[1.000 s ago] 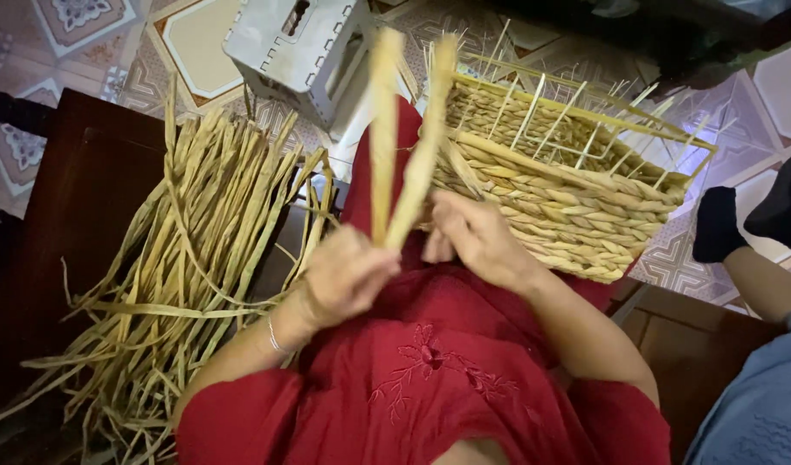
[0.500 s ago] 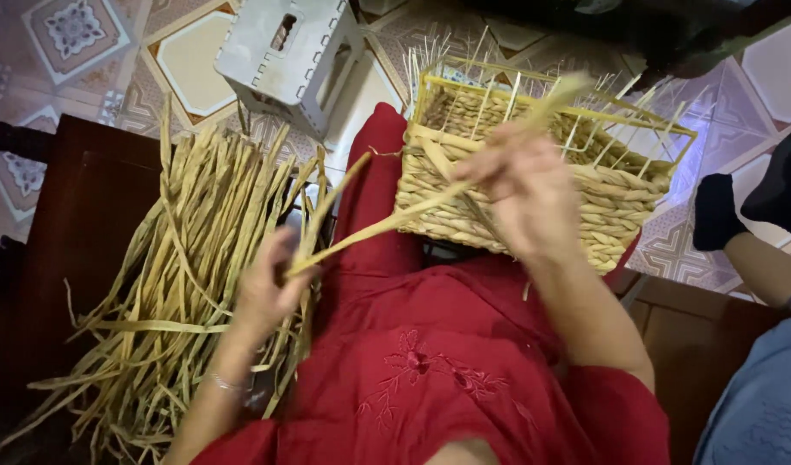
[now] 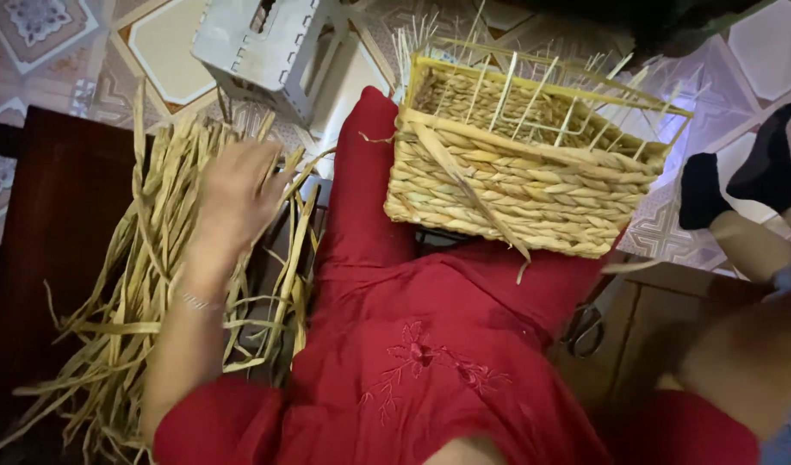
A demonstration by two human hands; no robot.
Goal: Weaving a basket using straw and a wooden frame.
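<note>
A half-woven rectangular straw basket [image 3: 533,185] with upright wire stakes rests on my lap, against my red-clothed knee [image 3: 369,189]. A loose flat strand [image 3: 468,194] hangs across its front. My left hand [image 3: 236,198] is spread, fingers apart, over a pile of dried straw strips [image 3: 128,293] at my left, touching the top of it; it is blurred. My right forearm [image 3: 744,362] shows as a blur at the lower right, and its hand is out of sight.
A white plastic stool [image 3: 257,43] stands on the patterned tile floor behind the pile. Scissors [image 3: 585,331] lie on a wooden surface to the right of my lap. Another person's feet in black socks [image 3: 740,181] are at the right.
Both hands were working strands at the basket. My left hand has dropped to the straw pile, and my right hand has let go of the strand and swung out to the right.
</note>
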